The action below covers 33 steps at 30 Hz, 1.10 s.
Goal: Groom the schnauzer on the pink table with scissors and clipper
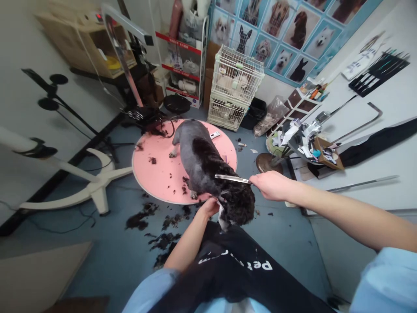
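Black cloth apron with white lettering (234, 263) spreads nearest us, between our light-blue sleeves (384, 278). Just beyond it, our left hand (211, 207) touches the dark, curly-headed dog (202, 161) around the neck or jaw; its fingers are partly hidden, so we cannot tell whether they pinch or merely cup. Our right hand (272, 184) pinches the handle end of a slim silver metal tool (231, 178), apparently shears, lying across the dog's neck.

The dog stands on the round pink tabletop (156, 174), its head over the near edge. We judge its body fairly heavy, soft and liable to twist, best steadied gently under the jaw or chest. The tool should feel light, stiff and smooth, and is safest held by its handle. Loose dark fur clumps (152, 161) may make footing slippery.

Farther off stand white wire cages (236, 82), below blue dog posters (270, 34). The dog's face is turned away, the far legs are hidden, and the blade tips blur against the coat.
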Tool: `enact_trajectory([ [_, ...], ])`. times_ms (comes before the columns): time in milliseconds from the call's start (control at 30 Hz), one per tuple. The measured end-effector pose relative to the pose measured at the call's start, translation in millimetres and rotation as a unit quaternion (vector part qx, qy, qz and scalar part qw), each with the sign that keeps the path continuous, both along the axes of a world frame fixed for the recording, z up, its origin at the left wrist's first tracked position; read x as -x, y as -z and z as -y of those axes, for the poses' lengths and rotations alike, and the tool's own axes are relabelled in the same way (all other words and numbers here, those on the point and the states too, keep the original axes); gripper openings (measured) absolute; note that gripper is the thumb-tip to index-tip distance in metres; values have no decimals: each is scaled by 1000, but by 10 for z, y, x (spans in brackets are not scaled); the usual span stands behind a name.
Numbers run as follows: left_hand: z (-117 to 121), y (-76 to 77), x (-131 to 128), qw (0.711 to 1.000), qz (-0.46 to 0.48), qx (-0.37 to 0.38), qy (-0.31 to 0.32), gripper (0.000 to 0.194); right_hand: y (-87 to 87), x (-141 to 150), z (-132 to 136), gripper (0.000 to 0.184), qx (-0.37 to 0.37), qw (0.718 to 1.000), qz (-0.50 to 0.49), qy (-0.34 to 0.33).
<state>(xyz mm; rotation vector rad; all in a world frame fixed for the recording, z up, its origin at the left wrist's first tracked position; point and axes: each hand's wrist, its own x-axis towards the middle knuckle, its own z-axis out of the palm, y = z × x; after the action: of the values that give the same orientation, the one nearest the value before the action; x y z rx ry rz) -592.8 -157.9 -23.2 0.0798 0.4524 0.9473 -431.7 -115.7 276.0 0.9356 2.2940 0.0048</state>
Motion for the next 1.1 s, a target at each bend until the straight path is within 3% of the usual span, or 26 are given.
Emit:
enact_trajectory([
  [433,56,115,84,999,-32,8,6,17,92,-4,-186,30,51,996,-73,12],
  [733,90,39,100,999,-51,-4,18,13,122,70,-303,35,54,995,-88,-8],
  [900,92,-64,82,999,-43,-22,20,23,139,99,-396,34,46,995,-84,-18],
  [1100,79,-139,34,999,-32,-36,14,29,31,84,-358,31,-4,999,-35,-41],
])
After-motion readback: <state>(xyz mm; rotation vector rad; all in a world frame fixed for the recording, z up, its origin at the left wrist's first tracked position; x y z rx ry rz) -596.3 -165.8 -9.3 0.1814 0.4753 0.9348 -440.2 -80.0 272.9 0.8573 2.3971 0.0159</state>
